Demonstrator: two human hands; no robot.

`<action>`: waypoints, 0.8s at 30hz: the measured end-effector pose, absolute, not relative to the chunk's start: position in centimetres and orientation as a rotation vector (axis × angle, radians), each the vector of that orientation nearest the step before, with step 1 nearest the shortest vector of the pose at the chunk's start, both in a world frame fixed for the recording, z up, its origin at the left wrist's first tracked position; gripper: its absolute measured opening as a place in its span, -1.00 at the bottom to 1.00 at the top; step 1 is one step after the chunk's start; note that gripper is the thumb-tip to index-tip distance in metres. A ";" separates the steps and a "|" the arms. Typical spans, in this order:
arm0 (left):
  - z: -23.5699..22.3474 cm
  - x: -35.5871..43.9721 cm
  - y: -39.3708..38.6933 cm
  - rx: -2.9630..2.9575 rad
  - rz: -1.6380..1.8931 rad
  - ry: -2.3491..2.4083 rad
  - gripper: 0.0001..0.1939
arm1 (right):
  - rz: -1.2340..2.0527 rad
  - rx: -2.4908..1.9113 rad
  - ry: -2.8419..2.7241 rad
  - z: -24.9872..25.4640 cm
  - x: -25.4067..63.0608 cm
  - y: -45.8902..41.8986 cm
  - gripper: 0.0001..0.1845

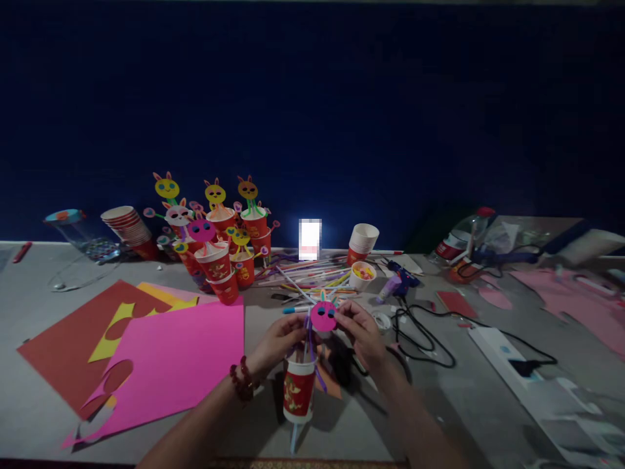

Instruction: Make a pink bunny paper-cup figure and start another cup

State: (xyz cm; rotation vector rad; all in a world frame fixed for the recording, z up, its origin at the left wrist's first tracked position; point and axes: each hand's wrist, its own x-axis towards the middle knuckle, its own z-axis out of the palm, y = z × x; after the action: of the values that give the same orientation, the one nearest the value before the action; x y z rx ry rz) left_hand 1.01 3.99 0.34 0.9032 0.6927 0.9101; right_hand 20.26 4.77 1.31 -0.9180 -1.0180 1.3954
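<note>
the flat pink paper sheet (180, 365) lies left of the red-and-white paper cup (299, 391), partly over the flat red-brown paper sheet (63, 355). red paper cups (216, 269) topped with round paper faces (202, 230) stand behind it; thin coloured sticks (312, 273) lie behind the cup, the long white plastic power strip (495, 352) right.

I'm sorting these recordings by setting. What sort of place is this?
Probably a paper-craft worktable: a pink sheet with rounded cutouts, rabbit-eared paper figures set on red cups, and what looks like a blue glue gun.
</note>
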 end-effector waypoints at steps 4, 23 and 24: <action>0.1 0.8 3.8 0.849 0.919 0.680 -0.66 | 1.354 -0.963 -1.063 0.6 21.2 5.6 -0.70; 0.5 0.8 3.3 0.701 1.182 0.929 -0.70 | 1.208 -0.910 -1.361 0.4 17.1 1.1 -0.71; 0.5 0.8 3.4 0.667 1.169 0.908 -0.70 | 1.188 -0.920 -1.346 0.1 17.1 1.2 -0.72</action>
State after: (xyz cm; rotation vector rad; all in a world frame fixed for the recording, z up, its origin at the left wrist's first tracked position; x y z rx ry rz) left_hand 0.76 3.38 0.50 0.6671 0.9080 1.1693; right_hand 17.14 1.20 0.15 -0.9202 -1.3455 1.1879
